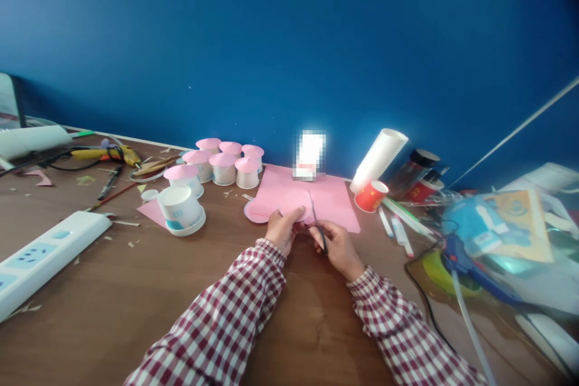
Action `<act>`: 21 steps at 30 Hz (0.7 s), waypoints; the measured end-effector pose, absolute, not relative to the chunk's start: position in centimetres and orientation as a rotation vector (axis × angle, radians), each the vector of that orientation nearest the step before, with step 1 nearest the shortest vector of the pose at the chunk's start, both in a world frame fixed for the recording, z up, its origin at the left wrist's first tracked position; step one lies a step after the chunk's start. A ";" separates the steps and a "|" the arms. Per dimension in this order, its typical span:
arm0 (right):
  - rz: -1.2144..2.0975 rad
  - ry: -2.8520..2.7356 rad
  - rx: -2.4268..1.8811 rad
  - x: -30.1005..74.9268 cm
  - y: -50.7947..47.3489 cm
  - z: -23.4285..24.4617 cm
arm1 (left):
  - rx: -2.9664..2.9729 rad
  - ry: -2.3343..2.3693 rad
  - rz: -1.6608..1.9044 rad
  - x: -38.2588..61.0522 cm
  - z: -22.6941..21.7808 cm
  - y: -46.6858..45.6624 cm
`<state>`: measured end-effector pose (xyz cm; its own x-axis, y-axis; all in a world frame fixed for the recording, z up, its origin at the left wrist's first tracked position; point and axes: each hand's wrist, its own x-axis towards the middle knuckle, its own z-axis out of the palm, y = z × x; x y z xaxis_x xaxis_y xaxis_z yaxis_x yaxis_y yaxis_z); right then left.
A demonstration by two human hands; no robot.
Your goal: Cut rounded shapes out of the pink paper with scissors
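Near the middle of the table, my left hand [281, 230] pinches a piece of pink paper [296, 199], thumb on top. Close beside it, my right hand [341, 248] grips a pair of scissors [321, 236] by the handles, blades pointing away from me at the paper's right edge. Beneath and behind both hands lies a larger pink sheet [339, 193]. A rounded pink paper piece [254, 212] shows just left of my left hand. My fingers partly hide the held paper.
Several paper cups with pink cone tops [224, 170] stand back left, near stacked white cups [176, 204]. A power strip [54, 253] lies left. To the right are a red cup [371, 196], a tall white cup stack [380, 160], markers [400, 232] and a blue glue gun [474, 274].
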<state>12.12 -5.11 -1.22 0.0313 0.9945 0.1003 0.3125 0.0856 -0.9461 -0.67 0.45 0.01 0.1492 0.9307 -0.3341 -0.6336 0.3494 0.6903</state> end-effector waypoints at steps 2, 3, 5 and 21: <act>0.938 -1.444 -1.385 12.1 -5.1 -1.2 | 0.435 0.823 1.175 -0.7 0.0 0.5; 0.939 -1.445 -1.383 12.1 -5.1 -1.2 | 0.435 0.821 1.174 -0.7 0.0 0.5; 0.943 -1.446 -1.377 12.1 -5.1 -1.1 | 0.431 0.823 1.173 -0.7 -0.1 0.5; 0.947 -1.458 -1.385 12.1 -5.1 -0.9 | 0.446 0.813 1.175 -0.6 0.0 0.6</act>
<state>12.08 -5.11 -0.91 0.0176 0.9953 0.0949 0.3182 0.0844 -0.9443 -0.62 0.55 -0.05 0.1563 0.9327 -0.3250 -0.6326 0.3473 0.6923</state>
